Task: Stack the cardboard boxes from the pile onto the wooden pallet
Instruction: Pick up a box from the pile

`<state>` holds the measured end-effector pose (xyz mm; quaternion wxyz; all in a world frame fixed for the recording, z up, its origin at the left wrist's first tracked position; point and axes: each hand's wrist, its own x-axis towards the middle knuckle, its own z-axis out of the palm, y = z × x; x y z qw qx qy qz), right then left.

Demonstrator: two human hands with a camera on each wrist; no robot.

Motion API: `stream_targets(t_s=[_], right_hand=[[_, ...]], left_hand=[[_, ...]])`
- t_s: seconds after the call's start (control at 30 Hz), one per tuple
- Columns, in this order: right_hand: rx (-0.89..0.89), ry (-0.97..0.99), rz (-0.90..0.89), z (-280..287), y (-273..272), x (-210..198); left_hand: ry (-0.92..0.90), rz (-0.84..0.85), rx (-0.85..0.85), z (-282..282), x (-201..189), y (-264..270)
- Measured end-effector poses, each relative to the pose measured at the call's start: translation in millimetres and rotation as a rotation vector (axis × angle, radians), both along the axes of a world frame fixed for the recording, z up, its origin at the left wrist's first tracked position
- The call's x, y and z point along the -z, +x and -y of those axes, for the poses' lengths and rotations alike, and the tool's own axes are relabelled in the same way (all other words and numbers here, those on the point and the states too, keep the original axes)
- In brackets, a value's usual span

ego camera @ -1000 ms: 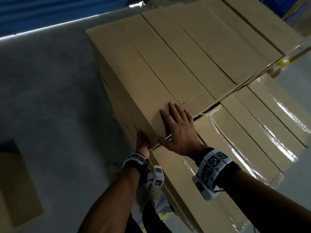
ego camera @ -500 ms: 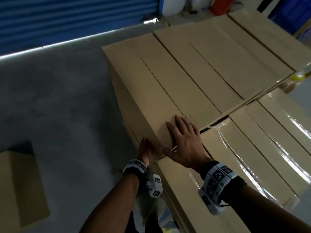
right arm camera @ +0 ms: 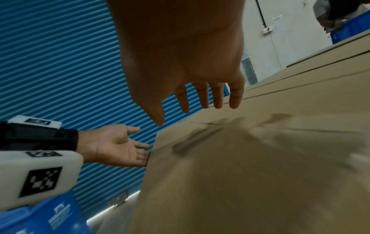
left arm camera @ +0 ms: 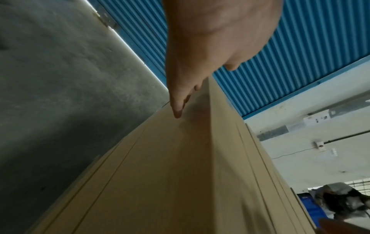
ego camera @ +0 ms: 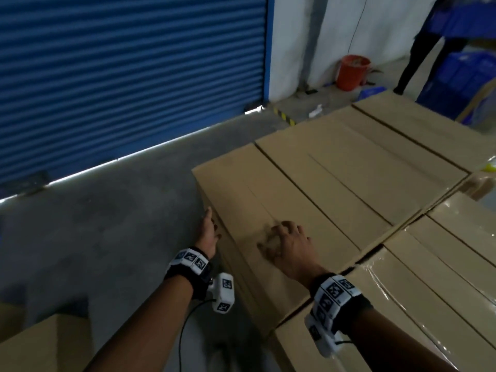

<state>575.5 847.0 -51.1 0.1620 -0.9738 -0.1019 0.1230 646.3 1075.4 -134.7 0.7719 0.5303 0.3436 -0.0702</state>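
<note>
A stack of long flat cardboard boxes (ego camera: 335, 189) fills the right half of the head view. The leftmost top box (ego camera: 241, 200) lies under my hands. My left hand (ego camera: 208, 232) is open, and its straight fingers (left arm camera: 177, 109) touch the box's left side (left arm camera: 180, 174) just below the top edge. In the right wrist view my left hand (right arm camera: 120, 145) shows palm up at that edge. My right hand (ego camera: 287, 242) hovers open over the box top (right arm camera: 260, 158), its spread fingers (right arm camera: 218, 98) holding nothing and casting shadows on the cardboard. No pallet is in view.
Plastic-wrapped boxes (ego camera: 429, 277) lie to the right of the stack. Another cardboard box (ego camera: 35, 345) sits at lower left on the concrete floor (ego camera: 107, 224). A blue roller shutter (ego camera: 128, 76) stands behind, with an orange bucket (ego camera: 351, 72), blue crates (ego camera: 461, 79) and a person (ego camera: 424, 44) at far right.
My view has tilted up toward the shutter. The left hand slid forward along the box's side. The right hand moved left along the top and no longer lies flat on it.
</note>
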Motion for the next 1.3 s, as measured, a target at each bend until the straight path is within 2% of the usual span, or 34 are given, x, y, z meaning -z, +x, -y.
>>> stream_targets(t_s=[0.13, 0.2, 0.27, 0.3, 0.37, 0.43, 0.5, 0.53, 0.63, 0.7, 0.83, 0.93, 1.07, 1.13, 1.3], right_hand=[[0.01, 0.017, 0.011, -33.2, 54.3, -13.3], [0.026, -0.015, 0.008, -47.7, 85.2, -14.2], [0.06, -0.047, -0.022, -57.8, 117.9, -11.0], [0.08, -0.067, -0.045, -60.7, 133.9, -8.3], [0.125, -0.123, -0.091, -61.7, 165.2, -2.4], [0.198, -0.159, -0.133, -56.6, 192.3, 2.8], [0.3, -0.173, -0.192, -47.7, 211.0, 7.5], [0.345, -0.178, -0.23, -42.7, 216.6, 11.8], [0.377, -0.192, -0.307, -33.8, 221.3, 27.8], [0.38, -0.202, -0.301, -34.1, 220.8, 33.7], [0.385, -0.21, -0.285, -36.5, 222.3, 34.9], [0.37, -0.188, -0.26, -31.5, 220.9, 33.0], [0.391, -0.102, -0.218, -29.1, 209.6, 22.7], [0.407, -0.018, -0.189, -30.9, 201.4, 14.9], [0.368, 0.195, 0.022, -33.2, 158.0, -23.7]], left_hand=[[0.028, 0.035, -0.025, -21.3, -25.4, 44.8], [0.009, 0.021, -0.035, -32.2, -19.2, 73.0], [0.005, -0.023, -0.027, -47.5, 1.2, 106.1], [-0.004, -0.036, -0.017, -61.6, 36.8, 130.9], [-0.058, -0.067, 0.013, -74.0, 57.1, 159.2], [-0.09, -0.124, 0.062, -71.2, 39.8, 169.2], [-0.121, -0.152, 0.114, -59.8, 0.8, 164.5], [-0.114, -0.169, 0.135, -57.0, -1.5, 165.5], [-0.074, -0.184, 0.099, -49.6, 6.3, 174.2], [-0.1, -0.175, -0.001, -45.6, 13.2, 178.7], [-0.042, -0.173, -0.027, -45.9, 15.3, 180.7], [0.014, -0.153, -0.009, -51.1, 15.0, 178.1], [0.016, -0.088, 0.097, -57.1, 15.4, 173.3], [0.108, -0.031, 0.096, -56.9, 19.0, 173.6], [0.47, 0.272, -0.003, -23.9, -73.6, 124.2]])
